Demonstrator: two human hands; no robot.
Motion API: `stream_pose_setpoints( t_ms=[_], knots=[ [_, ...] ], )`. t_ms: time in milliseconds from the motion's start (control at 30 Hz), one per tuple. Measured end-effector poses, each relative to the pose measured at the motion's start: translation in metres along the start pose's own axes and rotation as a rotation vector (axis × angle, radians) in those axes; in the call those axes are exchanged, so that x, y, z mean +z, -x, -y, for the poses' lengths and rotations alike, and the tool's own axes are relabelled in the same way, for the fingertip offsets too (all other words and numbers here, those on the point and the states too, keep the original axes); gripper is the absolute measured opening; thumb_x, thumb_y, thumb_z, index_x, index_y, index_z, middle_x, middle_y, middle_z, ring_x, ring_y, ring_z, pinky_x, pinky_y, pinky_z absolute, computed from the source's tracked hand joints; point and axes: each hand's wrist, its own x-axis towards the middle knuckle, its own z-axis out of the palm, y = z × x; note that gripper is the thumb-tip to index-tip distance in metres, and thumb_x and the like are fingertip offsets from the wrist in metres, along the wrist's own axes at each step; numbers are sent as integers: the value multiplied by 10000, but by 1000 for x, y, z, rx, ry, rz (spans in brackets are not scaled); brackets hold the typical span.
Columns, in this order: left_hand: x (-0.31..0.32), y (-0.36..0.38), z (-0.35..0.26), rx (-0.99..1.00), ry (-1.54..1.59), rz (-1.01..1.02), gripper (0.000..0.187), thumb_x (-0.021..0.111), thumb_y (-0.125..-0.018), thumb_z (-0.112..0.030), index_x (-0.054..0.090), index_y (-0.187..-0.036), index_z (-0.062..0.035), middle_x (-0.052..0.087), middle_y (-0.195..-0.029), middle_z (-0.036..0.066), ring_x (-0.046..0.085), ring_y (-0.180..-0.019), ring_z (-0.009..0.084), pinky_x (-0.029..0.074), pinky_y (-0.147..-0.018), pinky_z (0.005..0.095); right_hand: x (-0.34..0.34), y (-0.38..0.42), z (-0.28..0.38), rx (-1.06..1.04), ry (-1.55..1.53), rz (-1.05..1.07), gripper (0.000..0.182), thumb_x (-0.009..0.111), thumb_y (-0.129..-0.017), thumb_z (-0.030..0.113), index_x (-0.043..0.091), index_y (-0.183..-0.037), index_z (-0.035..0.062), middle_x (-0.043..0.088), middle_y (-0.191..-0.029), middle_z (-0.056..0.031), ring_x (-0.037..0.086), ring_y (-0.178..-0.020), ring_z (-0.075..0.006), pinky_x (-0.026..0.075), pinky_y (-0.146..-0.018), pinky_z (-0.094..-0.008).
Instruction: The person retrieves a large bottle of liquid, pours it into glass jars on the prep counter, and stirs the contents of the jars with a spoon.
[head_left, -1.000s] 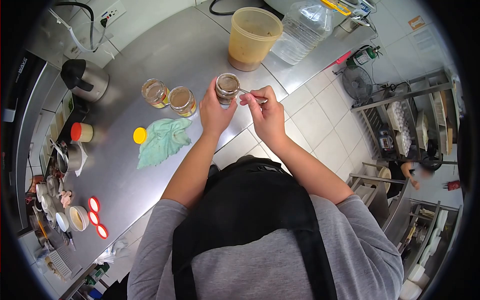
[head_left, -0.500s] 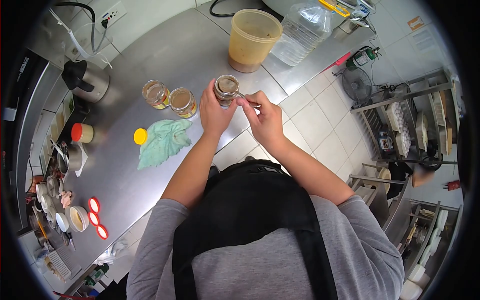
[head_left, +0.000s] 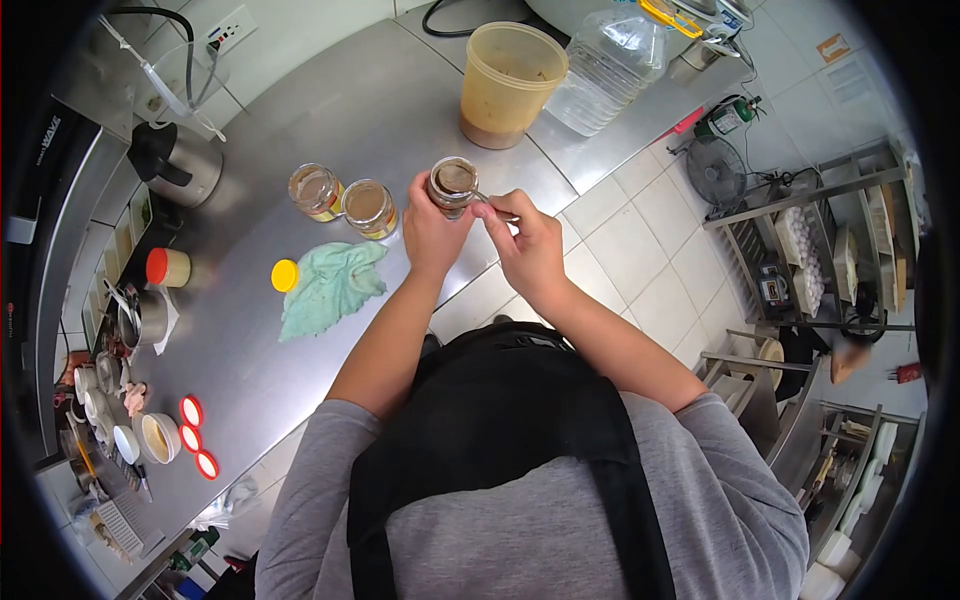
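Observation:
My left hand (head_left: 436, 232) is wrapped round a small glass jar (head_left: 453, 183) with brown contents, held above the edge of the steel counter. In my right hand (head_left: 528, 238) I pinch the handle of a spoon (head_left: 487, 207), whose other end reaches the jar's mouth. Two more open jars, one jar (head_left: 316, 191) and another jar (head_left: 369, 209), stand to the left, filled with something brown. Beside them a green cloth (head_left: 333, 288) lies crumpled, with a yellow lid (head_left: 285, 275) at its left end.
Behind the jars stands a cloudy plastic tub (head_left: 510, 85) with brown residue, next to a large clear bottle (head_left: 612, 75). An electric kettle (head_left: 178, 165), a red-lidded jar (head_left: 168, 267) and several red lids (head_left: 191, 438) line the left. Another person's arm (head_left: 850, 358) shows at far right.
The spoon's position at the jar's mouth has shifted slightly, and the brown surface inside looks different. Both hands keep their hold. The whole view has moved a little.

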Motion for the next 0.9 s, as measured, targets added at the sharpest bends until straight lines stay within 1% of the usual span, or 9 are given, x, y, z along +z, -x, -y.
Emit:
stream_pose_setpoints(
  t_ms=[67,233,300,367,500,567,700,800,900],
  knots=[
    [-1,2,-1,-108,11,79,868,874,-686,-330,397,-1350,-38,578,-1283,183,576,-1160,364,468,-919,446,2,1,-2,57,27,29,171,699,-914,132,574,-931,17,701,-818,-150,720,-743,-263,551,-606,-326],
    [2,-1,5,131,-93,-21,844,864,-702,-342,420,-1364,-64,598,-1257,155,579,-1151,348,448,-944,453,0,-3,3,45,1,10,172,693,-920,136,569,-928,16,693,-799,-157,717,-726,-270,546,-592,-326],
    [1,2,5,107,-74,-3,837,860,-707,-347,425,-1367,-70,594,-1265,154,578,-1154,347,442,-955,455,1,-2,1,18,5,-12,177,689,-923,142,564,-924,16,690,-794,-161,716,-721,-272,547,-590,-326],
    [2,0,3,91,-62,15,829,856,-713,-351,430,-1369,-77,589,-1273,152,577,-1157,346,436,-966,457,4,-5,-8,136,35,69,172,679,-943,158,582,-930,16,702,-797,-117,719,-737,-197,540,-618,-290],
    [3,1,5,121,-98,-8,868,860,-705,-372,418,-1379,-50,589,-1273,164,576,-1164,351,443,-962,456,5,-12,-15,243,31,118,188,674,-948,167,565,-929,15,691,-773,-121,713,-706,-199,543,-626,-295],
    [2,2,4,154,-113,-11,884,863,-699,-378,413,-1381,-39,591,-1269,170,579,-1161,356,447,-959,456,5,-13,-17,293,10,152,204,681,-933,167,530,-940,29,639,-654,-136,644,-585,-258,487,-548,-334],
    [1,3,0,132,-54,-11,909,862,-698,-363,388,-1393,-18,585,-1280,193,586,-1148,374,452,-956,456,-5,-12,-15,211,-49,96,207,682,-931,171,531,-950,31,627,-650,-138,639,-586,-259,481,-550,-336],
    [1,4,2,135,-68,-5,907,856,-704,-346,376,-1400,-18,581,-1288,195,585,-1152,376,451,-962,456,-17,-8,2,136,-30,53,209,683,-930,174,531,-958,33,635,-682,-147,642,-601,-263,484,-554,-343],
    [2,3,0,114,-65,11,897,853,-704,-328,376,-1398,-18,583,-1285,198,586,-1150,380,454,-960,458,-22,-5,8,240,25,134,195,674,-940,168,559,-978,16,707,-870,-119,702,-746,-231,543,-657,-320]
  ],
)
